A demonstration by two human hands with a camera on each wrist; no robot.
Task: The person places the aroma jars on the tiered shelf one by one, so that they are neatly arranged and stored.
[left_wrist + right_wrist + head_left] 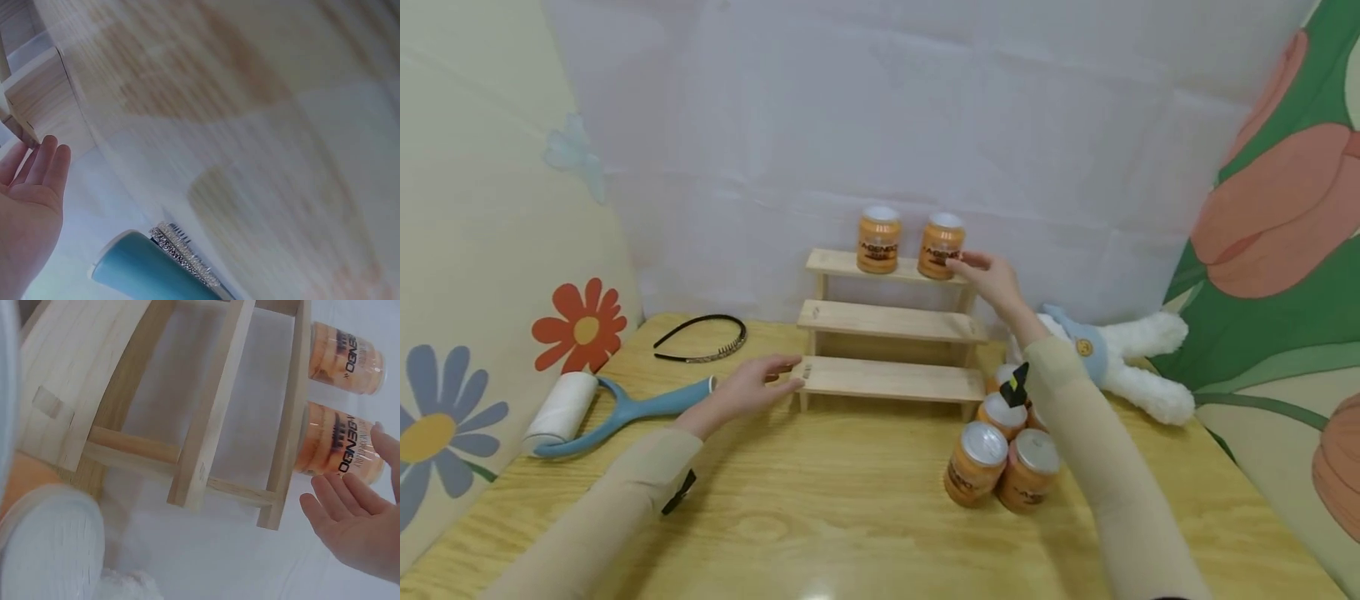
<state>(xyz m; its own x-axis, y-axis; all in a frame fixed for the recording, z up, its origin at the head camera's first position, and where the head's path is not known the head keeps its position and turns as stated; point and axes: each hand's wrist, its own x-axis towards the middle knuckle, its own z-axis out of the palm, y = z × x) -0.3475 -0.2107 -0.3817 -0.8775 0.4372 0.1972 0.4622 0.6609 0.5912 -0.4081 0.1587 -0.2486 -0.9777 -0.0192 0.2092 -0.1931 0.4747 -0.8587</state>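
A small three-tier wooden shelf [891, 377] stands against the back cloth. On its top board are two orange cans, a left can [878, 242] and a right can [941, 247], both upright and apart. My right hand [992, 283] is at the right can's right side. In the right wrist view its fingers lie loosely extended beside that can [340, 442], the thumb near its top. My left hand [747, 390] reaches the left end of the bottom board, fingertips at its edge. The left wrist view shows these fingers [47, 164] nearly straight by the board end.
Several orange cans [973, 471] stand grouped on the table right of the shelf, partly behind my right sleeve. A white plush toy [1105, 350] lies behind them. Left are a blue-handled lint roller [632, 410] and a dark headband [730, 348]. Patterned cloths flank the table.
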